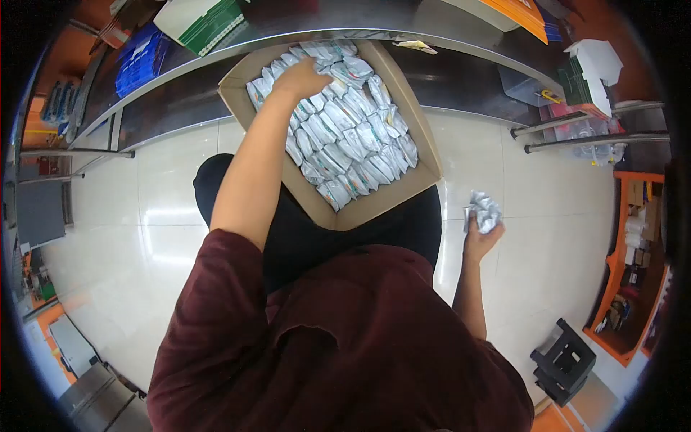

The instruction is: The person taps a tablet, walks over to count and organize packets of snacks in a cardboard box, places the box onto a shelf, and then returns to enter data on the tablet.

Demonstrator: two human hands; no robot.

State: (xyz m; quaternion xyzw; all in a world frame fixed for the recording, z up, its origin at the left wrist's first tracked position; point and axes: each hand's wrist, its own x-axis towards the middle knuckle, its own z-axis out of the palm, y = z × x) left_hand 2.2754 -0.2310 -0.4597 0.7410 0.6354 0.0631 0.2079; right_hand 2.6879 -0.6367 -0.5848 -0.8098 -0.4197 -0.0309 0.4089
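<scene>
An open cardboard box (430,137) rests at my lap, packed with rows of small silvery-white packets (353,144). My left hand (301,79) reaches over the packets in the upper left part of the box. Its fingers point down among them, and their tips are hidden, so its hold cannot be made out. Out to the right, away from the box, my right hand (484,234) is closed around several silvery packets (484,210), held above the tiled floor.
A metal table (288,45) spans the top, with a green and white box (205,25) and blue packs (140,61) on it. A black plastic stool (565,360) stands at lower right. An orange shelf unit (612,288) is at the right. Metal bars (597,137) jut in at upper right.
</scene>
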